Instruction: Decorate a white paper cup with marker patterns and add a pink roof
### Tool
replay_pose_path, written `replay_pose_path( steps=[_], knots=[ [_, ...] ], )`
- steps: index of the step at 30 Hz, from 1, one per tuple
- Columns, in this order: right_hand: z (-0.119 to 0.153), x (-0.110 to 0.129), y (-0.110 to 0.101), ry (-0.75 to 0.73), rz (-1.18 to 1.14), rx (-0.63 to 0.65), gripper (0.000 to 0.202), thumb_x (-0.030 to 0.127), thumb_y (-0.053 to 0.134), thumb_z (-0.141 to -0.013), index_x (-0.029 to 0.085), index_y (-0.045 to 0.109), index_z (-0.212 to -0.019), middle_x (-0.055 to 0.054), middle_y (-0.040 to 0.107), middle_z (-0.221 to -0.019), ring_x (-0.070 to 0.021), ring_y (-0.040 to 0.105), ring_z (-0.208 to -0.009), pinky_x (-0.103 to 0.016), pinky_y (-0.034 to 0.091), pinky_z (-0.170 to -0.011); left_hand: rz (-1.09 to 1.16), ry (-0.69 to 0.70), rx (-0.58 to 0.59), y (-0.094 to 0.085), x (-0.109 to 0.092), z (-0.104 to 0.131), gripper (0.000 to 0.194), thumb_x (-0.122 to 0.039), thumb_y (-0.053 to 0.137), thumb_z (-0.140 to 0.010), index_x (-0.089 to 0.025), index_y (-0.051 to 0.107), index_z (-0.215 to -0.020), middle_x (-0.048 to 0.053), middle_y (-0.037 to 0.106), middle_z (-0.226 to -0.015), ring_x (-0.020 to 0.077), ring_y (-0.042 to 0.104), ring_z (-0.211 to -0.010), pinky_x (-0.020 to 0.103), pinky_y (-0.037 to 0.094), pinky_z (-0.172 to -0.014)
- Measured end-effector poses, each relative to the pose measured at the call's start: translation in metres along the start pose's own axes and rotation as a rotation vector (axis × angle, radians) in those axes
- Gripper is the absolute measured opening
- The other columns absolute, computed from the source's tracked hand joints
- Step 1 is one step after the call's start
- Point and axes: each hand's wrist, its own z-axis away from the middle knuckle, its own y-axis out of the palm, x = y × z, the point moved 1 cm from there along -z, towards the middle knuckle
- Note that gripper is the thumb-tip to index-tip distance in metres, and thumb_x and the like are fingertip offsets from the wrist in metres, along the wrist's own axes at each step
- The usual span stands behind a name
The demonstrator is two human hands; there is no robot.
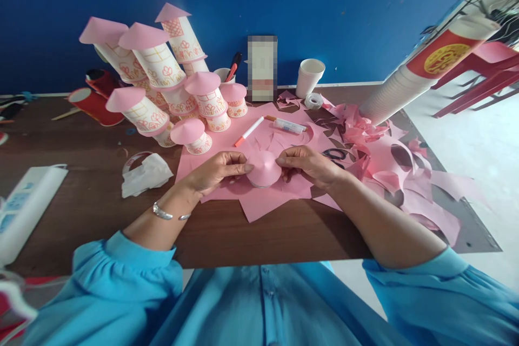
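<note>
A pink paper cone sits point up between my hands, with a pale rim showing beneath its front edge. My left hand pinches the cone's left edge between thumb and fingers. On the opposite side, my right hand pinches its right edge. Pink paper sheets lie under both hands. Just beyond the cone are a marker with an orange cap and a clear tube. Black-handled scissors lie right of my right hand, partly covered by paper.
Decorated cup towers with pink cone roofs stand at the back left. White cups and a tape roll are behind. Pink scraps and a long cup stack occupy the right; tissue lies left.
</note>
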Motion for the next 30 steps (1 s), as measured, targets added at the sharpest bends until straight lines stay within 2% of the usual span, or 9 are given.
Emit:
replay_pose_path(
  steps=[8,14,19,22,24,26,28,30],
  knots=[
    [0.001,0.001,-0.004,-0.017,-0.02,-0.042,0.056,0.068,0.093,-0.073,0.015,0.074,-0.07,-0.002,0.072,-0.067,-0.0132,0.064,-0.061,-0.028,0.053,-0.06,0.019,-0.021,-0.016,0.001,-0.003,0.001,0.049,-0.054,0.094,-0.072,-0.018,0.062,-0.071,-0.003,0.053,-0.062,0.0076,0.042,-0.055,0.022,0.025,-0.052],
    [0.0,0.0,-0.004,0.012,-0.015,-0.054,0.06,0.072,0.094,-0.069,0.017,0.072,-0.068,-0.001,0.07,-0.063,-0.0129,0.063,-0.057,-0.027,0.052,-0.056,0.095,-0.032,-0.061,0.004,-0.006,0.002,0.052,-0.058,0.096,-0.066,-0.018,0.063,-0.071,-0.003,0.053,-0.064,0.0087,0.046,-0.056,0.022,0.032,-0.052],
    [-0.002,-0.002,-0.008,-0.071,0.031,-0.149,0.059,0.073,0.091,-0.072,0.017,0.074,-0.073,-0.002,0.07,-0.068,-0.0133,0.063,-0.062,-0.028,0.052,-0.06,0.011,0.031,-0.151,-0.001,-0.004,-0.001,0.049,-0.061,0.09,-0.072,-0.017,0.069,-0.079,-0.002,0.056,-0.066,0.0096,0.047,-0.059,0.022,0.033,-0.053],
    [-0.005,-0.004,-0.012,-0.154,0.17,-0.224,0.046,0.063,0.086,-0.08,0.018,0.076,-0.081,-0.001,0.072,-0.072,-0.014,0.063,-0.066,-0.03,0.053,-0.067,-0.153,0.081,-0.198,-0.007,-0.002,-0.002,0.043,-0.058,0.082,-0.083,-0.017,0.074,-0.092,0.0,0.063,-0.073,0.0113,0.05,-0.063,0.023,0.033,-0.053],
    [-0.007,-0.006,-0.014,-0.19,0.303,-0.231,0.032,0.05,0.081,-0.087,0.019,0.076,-0.084,-0.002,0.074,-0.077,-0.0153,0.064,-0.07,-0.031,0.053,-0.07,-0.287,0.16,-0.202,-0.01,-0.002,-0.001,0.039,-0.054,0.079,-0.086,-0.018,0.075,-0.101,0.003,0.071,-0.084,0.0144,0.058,-0.071,0.026,0.044,-0.061],
    [-0.007,-0.009,-0.015,-0.224,0.443,-0.202,0.016,0.036,0.074,-0.089,0.02,0.078,-0.091,-0.004,0.078,-0.087,-0.0177,0.068,-0.078,-0.032,0.054,-0.075,-0.454,0.259,-0.183,-0.01,-0.002,0.0,0.037,-0.048,0.079,-0.085,-0.02,0.075,-0.11,0.006,0.077,-0.102,0.0193,0.066,-0.087,0.033,0.055,-0.079],
    [-0.006,-0.012,-0.016,-0.276,0.589,-0.173,0.015,0.025,0.069,-0.089,0.021,0.08,-0.099,-0.005,0.081,-0.098,-0.02,0.072,-0.088,-0.032,0.055,-0.081,-0.623,0.35,-0.139,-0.008,0.0,0.001,0.043,-0.044,0.082,-0.082,-0.022,0.074,-0.119,0.008,0.077,-0.119,0.0253,0.07,-0.104,0.041,0.058,-0.095],
    [-0.005,-0.014,-0.017,-0.334,0.73,-0.162,0.019,0.019,0.066,-0.089,0.022,0.08,-0.102,-0.005,0.082,-0.102,-0.0211,0.074,-0.092,-0.033,0.055,-0.083,-0.761,0.407,-0.099,-0.002,0.003,0.002,0.053,-0.043,0.088,-0.077,-0.024,0.073,-0.124,0.009,0.075,-0.126,0.0312,0.069,-0.118,0.046,0.056,-0.104]
  ],
)
